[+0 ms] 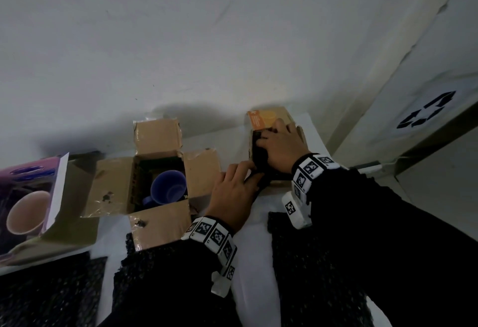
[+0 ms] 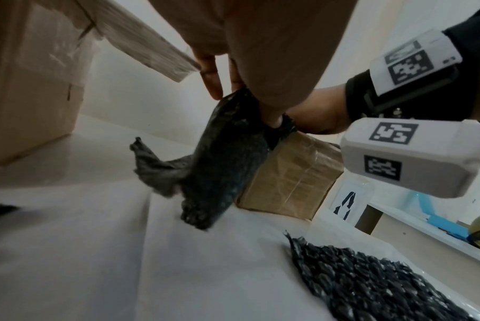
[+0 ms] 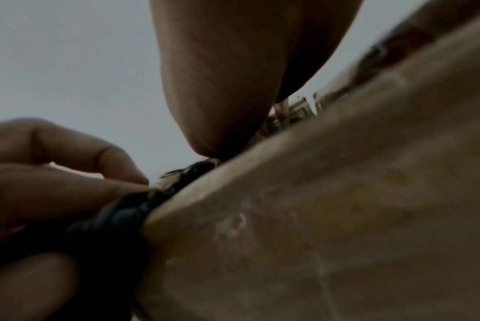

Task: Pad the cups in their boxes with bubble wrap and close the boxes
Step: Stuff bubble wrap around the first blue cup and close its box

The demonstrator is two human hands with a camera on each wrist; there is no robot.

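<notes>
A small brown box (image 1: pixel 274 119) with an orange label stands at the back right of the white table. Black bubble wrap (image 1: pixel 260 156) fills its mouth and hangs down its near side. My right hand (image 1: pixel 269 137) lies over the opening with its fingers curled onto the wrap. My left hand (image 1: pixel 248 171) pinches the wrap's hanging part just below. In the left wrist view the bubble wrap (image 2: pixel 225 156) trails down to the table beside the box (image 2: pixel 293 173). The right wrist view shows a box flap (image 3: pixel 315 217) and the wrap (image 3: pixel 117 217). The cup in this box is hidden.
An open cardboard box (image 1: pixel 111 184) with a blue cup (image 1: pixel 169 189) stands in the middle. At the left a purple box (image 1: pixel 75 184) holds a pink cup (image 1: pixel 25 212). Loose black bubble wrap sheets (image 1: pixel 310 262) lie near the front edge. A bin with a recycling sign (image 1: pixel 426 112) stands right.
</notes>
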